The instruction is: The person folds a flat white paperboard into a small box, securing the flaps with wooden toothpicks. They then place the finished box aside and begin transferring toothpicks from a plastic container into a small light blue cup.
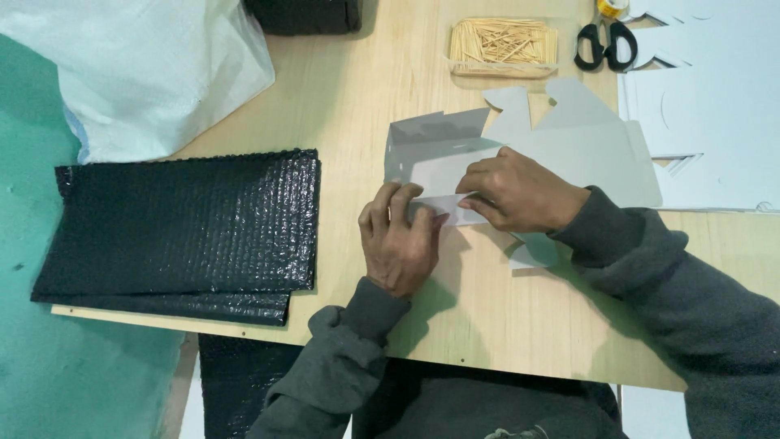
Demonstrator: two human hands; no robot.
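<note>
**Two hands press a folded grey card on a wooden board**

A flat grey card cutout (569, 142) lies on the wooden board (487, 325), and everything here is placed from that card. Its left part is folded up into a low wall, and a white flap sticks out at its lower edge.

The left hand (398, 240) lies palm down at the card's lower left corner, fingers bent, with the fingertips pressing on the white flap. It grasps nothing; it only pushes down. The right hand (516, 191) rests on the card just right of the left hand, fingers curled, pinching the flap's edge against the card. The two hands nearly touch. Both arms wear dark grey sleeves.

Above the card, near the board's far edge, sits a clear tray of toothpicks (504, 45). Right of that tray lie black-handled scissors (605, 45). To the card's right are more white card sheets (715, 106), partly cut out. Well to the card's left lies a stack of black bubble wrap (183, 228), overhanging the board's left edge. Above that stack is a white plastic bag (154, 65).
</note>
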